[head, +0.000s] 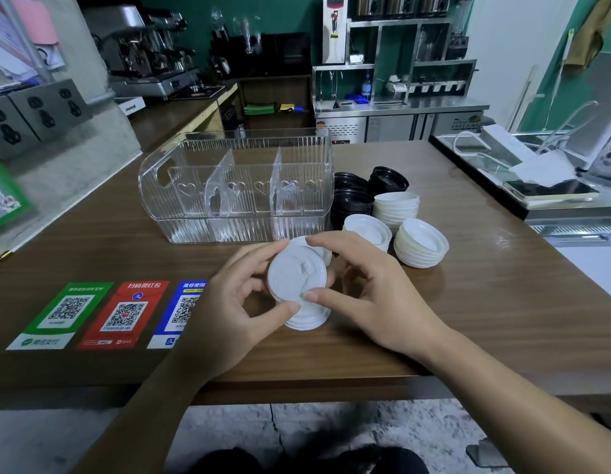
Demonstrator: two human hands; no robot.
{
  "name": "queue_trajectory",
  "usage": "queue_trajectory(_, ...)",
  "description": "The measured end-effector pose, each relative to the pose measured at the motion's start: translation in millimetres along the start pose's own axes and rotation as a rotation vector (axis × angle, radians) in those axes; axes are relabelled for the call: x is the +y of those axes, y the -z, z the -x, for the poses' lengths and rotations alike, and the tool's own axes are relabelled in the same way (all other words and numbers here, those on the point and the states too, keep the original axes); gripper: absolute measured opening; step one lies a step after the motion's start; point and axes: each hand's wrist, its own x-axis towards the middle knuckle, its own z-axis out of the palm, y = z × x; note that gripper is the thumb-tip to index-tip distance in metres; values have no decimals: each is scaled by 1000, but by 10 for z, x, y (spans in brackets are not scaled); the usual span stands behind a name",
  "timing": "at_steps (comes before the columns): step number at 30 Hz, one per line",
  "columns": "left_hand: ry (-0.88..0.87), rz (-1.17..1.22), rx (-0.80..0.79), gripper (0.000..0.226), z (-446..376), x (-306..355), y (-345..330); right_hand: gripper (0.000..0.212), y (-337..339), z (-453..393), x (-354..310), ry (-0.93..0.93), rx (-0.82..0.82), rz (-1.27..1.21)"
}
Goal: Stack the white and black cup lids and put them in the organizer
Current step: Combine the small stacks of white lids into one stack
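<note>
In the head view, a short stack of white lids (299, 285) is held at the centre of the frame, just above a brown wooden counter (468, 302). It is grasped from the left by the left hand (228, 302), whose thumb is laid against the stack's lower edge and whose fingers are curled round its far side. It is grasped from the right by the right hand (369, 285), with the thumb pressed to the top lid's near rim and the index finger arched over its far rim.

Behind the hands, a clear ribbed organizer (235, 186) is stood on the counter, split by two upright dividers into three compartments; no lids are seen inside it. Just right of the organizer, black lid stacks (355, 196) are gathered, with one more black stack (387, 179) tilted behind them. In front of these, three white lid piles (396, 205) (367, 229) (421, 242) are set close together, right of centre.

At the lower left of the frame, three QR code stickers (116, 313), green, red and blue, are stuck flat to the counter, the blue one partly covered by the left hand. An espresso machine (143, 46) is seen at the upper left.
</note>
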Motion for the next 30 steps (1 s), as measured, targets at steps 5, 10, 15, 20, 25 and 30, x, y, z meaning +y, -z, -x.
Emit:
queue_trajectory(5, 56, -26, -22, 78, 3, -42, 22, 50, -17, 37, 70, -9, -12, 43)
queue_trajectory(10, 117, -177, -110, 58, -5, -81, 57, 43, -2, 61, 126, -88, -12, 107)
queue_trajectory(15, 160, -213, -169, 58, 2, -76, 60, 36, 12, 86, 124, -142, -34, 107)
queue_trajectory(20, 171, -245, -178, 57, 19, -72, 60, 34, 13, 91, 122, -155, -66, 141)
queue_trajectory(25, 187, -307, -185, 63, 25, -71, 67, 35, 34, 111, 129, -141, -96, 177)
queue_trajectory(30, 209, -299, -194, 61, 6, -108, 75, 34, 23, 94, 154, -138, -96, 191)
